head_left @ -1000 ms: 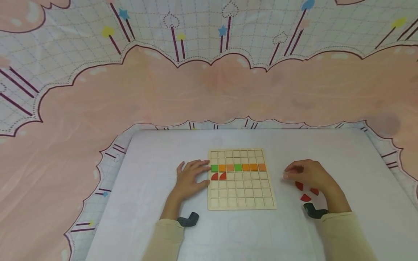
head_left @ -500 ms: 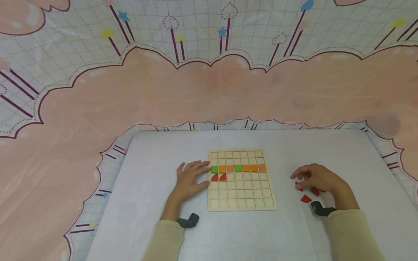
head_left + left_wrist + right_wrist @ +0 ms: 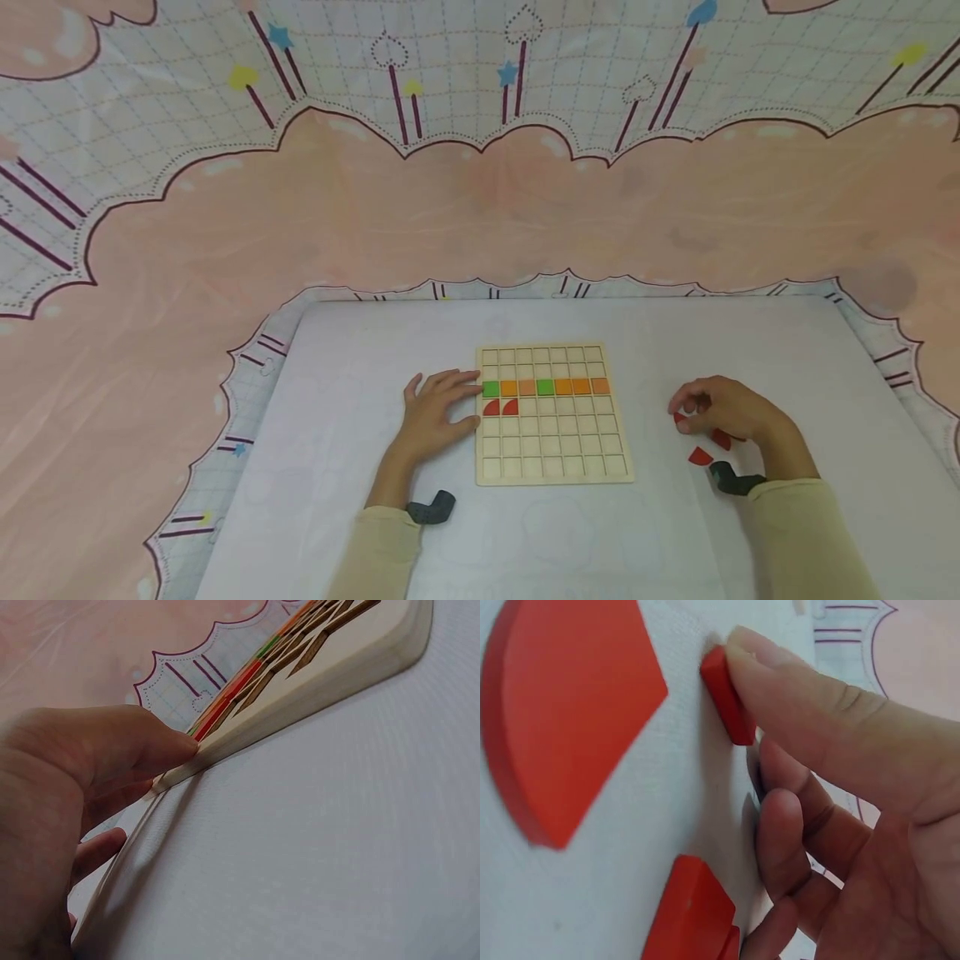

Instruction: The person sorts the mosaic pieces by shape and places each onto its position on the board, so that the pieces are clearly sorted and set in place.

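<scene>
A square wooden grid board (image 3: 551, 467) lies flat on the white table. My left hand (image 3: 430, 421) rests at its left edge, fingers spread, with thumb and fingertips touching the rim; in the left wrist view the thumb lies along the board's side. To the right of the board, my right hand (image 3: 731, 410) pinches a red quarter-circle piece (image 3: 726, 697) between thumb and fingers, close over the table. Below that hand lie a loose red piece (image 3: 701, 456) and another red piece (image 3: 722, 439), partly covered by the hand. Two red quarter-circles (image 3: 510, 407) sit in the board's fourth row.
One full row of green, orange and salmon squares (image 3: 546, 387) crosses the board above the red pieces. White table surface (image 3: 360, 358) surrounds the board. A patterned pink and white cloth (image 3: 480, 208) covers the area behind and beside the table.
My right hand has moved slightly right and down, and its thumb and fingers have closed on a red quarter-circle piece. The left hand has stayed at the board's edge.
</scene>
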Demonstrator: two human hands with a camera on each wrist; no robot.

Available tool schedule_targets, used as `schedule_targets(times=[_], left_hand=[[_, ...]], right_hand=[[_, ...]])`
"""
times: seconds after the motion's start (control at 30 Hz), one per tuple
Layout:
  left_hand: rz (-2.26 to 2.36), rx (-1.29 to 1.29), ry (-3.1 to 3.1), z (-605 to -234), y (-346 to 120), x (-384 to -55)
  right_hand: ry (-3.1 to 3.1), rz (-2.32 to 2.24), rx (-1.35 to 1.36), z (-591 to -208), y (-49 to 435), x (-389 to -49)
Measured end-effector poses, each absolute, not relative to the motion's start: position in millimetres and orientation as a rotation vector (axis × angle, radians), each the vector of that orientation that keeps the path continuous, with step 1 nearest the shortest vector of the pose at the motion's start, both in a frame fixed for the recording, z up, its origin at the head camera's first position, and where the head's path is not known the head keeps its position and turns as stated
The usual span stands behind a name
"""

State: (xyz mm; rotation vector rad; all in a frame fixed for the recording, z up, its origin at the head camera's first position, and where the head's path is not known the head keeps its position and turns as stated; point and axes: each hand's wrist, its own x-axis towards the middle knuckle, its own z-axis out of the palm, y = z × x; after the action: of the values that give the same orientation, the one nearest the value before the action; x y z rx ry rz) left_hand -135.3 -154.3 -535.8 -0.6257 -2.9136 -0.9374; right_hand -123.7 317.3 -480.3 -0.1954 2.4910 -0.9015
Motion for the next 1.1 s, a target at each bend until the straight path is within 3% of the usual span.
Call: schedule_targets(times=[1.1], left_hand=[[-0.937,-0.631,-2.879,-539.3,-154.8,-135.9]], right_hand=[[2.526,-0.901,-0.135,-484.3,315.1,-127.2]])
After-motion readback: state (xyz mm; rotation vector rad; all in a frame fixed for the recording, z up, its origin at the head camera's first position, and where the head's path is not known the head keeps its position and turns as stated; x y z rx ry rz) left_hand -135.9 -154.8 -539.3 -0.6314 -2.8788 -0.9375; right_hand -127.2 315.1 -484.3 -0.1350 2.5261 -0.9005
